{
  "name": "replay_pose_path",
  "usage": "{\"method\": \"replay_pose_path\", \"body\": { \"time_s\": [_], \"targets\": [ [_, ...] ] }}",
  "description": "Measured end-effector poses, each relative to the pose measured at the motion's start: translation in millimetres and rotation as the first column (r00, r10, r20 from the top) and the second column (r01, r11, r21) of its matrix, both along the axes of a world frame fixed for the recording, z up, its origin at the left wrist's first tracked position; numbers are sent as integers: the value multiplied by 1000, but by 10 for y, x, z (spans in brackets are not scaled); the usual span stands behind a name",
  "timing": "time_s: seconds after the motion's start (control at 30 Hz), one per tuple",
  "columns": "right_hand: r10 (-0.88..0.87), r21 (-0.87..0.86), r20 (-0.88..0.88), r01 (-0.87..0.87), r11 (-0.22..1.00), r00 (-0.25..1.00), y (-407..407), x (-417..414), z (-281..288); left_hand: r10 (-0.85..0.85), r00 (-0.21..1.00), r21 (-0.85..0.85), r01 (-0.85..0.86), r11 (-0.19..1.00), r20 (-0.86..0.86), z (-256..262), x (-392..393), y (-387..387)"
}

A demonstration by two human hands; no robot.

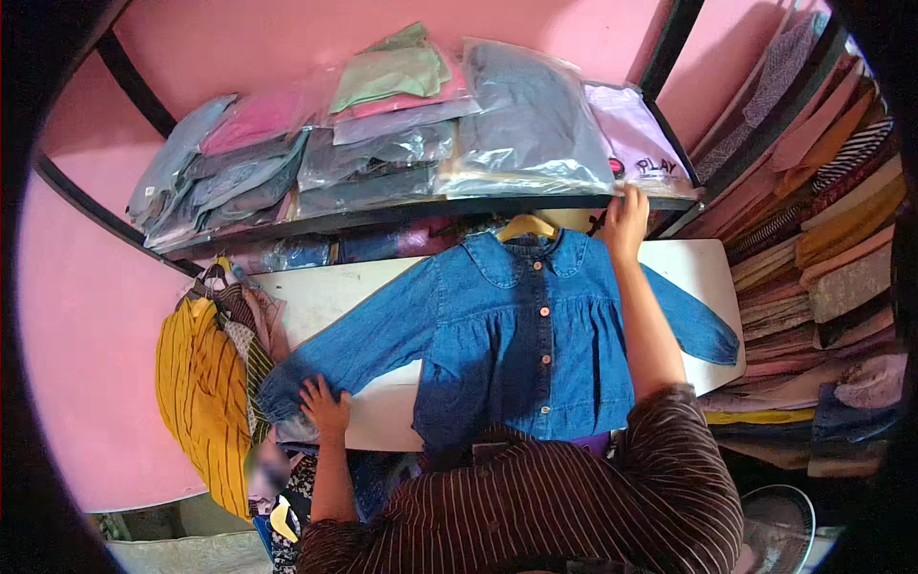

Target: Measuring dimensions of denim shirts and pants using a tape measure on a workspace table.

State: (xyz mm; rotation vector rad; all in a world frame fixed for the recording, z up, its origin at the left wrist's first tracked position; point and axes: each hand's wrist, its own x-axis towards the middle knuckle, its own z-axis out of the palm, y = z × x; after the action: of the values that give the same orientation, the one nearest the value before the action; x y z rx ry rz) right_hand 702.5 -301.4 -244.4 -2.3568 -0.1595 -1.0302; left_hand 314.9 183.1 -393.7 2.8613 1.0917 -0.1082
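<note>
A blue denim blouse (488, 330) with a round collar and a row of buttons lies spread face up on a white tabletop (387, 412), its sleeves stretched out to both sides. A yellow hanger (527, 227) shows at its neck. My left hand (327, 410) rests with fingers apart on the cuff end of the left-side sleeve. Above the blouse's collar, at the right, my right hand (628, 224) reaches up to the front edge of the shelf, by the corner of a clear plastic bag (531, 129); whether its fingers grip anything cannot be told.
Bagged folded clothes (373, 161) fill a black-framed shelf (401, 215) over the table's back edge. A yellow striped garment (201, 394) hangs at the left. Many folded or hung cloths (789, 301) line the right side. A round fan (778, 527) stands at lower right.
</note>
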Motion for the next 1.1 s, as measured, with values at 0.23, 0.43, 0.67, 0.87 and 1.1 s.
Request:
{"method": "replay_pose_path", "body": {
  "time_s": [0.23, 0.43, 0.67, 0.87, 1.1],
  "targets": [
    [-265, -316, -547, 98, 944, 794, -381, 1135, 72, -77, 871, -354, 276, 894, 486, -19, -119, -1158],
    [-340, -419, -539, 105, 902, 770, -417, 1205, 187, 1, 957, -515, 155, 843, 290, 85, -241, -2025],
    [311, 742, 131, -301, 599, 941, -1399, 729, 578, -110, 993, -279, 119, 953, 47, 127, -192, -1788],
    [425, 868, 484, -480, -126, 765, -2783, -1284, 1640, -172, 794, -39, 239, 970, 583, 420, 455, -2128],
    [581, 829, 47, -356, 431, 812, -3509, -2263, 1390, -278, 679, -548, 721, 423, 679, 769, 2051, -3525]
  ]
}}
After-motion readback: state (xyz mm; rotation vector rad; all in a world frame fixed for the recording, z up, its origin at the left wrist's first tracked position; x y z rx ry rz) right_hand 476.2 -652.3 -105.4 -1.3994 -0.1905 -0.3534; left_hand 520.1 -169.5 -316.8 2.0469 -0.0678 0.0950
